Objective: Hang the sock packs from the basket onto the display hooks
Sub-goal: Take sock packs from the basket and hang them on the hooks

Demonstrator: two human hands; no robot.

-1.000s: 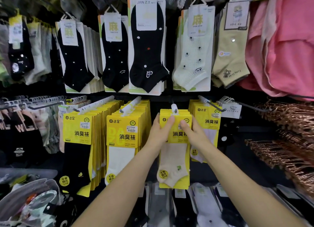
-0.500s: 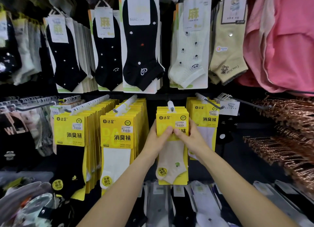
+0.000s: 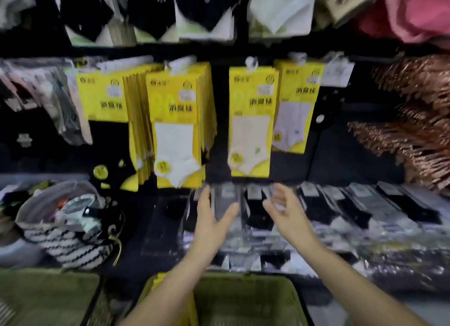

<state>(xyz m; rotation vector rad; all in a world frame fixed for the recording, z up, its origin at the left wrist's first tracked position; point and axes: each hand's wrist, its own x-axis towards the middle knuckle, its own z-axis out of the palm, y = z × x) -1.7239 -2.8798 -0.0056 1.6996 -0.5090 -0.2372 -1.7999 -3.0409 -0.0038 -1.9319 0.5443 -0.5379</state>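
Observation:
A yellow sock pack with a cream sock (image 3: 250,121) hangs on its display hook (image 3: 250,62) at the centre of the rack. Below it, my left hand (image 3: 210,218) and my right hand (image 3: 287,213) are both empty, fingers spread and relaxed, held in front of the lower shelf. A green basket (image 3: 246,301) sits at the bottom edge beneath my forearms; the corner of a yellow pack (image 3: 158,280) shows at its left rim. More yellow packs hang to the left (image 3: 175,123) and right (image 3: 297,106). The whole view is motion-blurred.
Flat packs of black and white socks (image 3: 341,208) lie on the shelf under the hooks. A striped bag with clutter (image 3: 70,228) sits at the left. Copper-coloured hangers (image 3: 414,121) crowd the right. A second green crate (image 3: 46,299) is at the bottom left.
Both hands have let go of the cream sock pack, which now hangs alone on the hook, and dropped down toward me. The camera has tilted down, bringing the basket into view.

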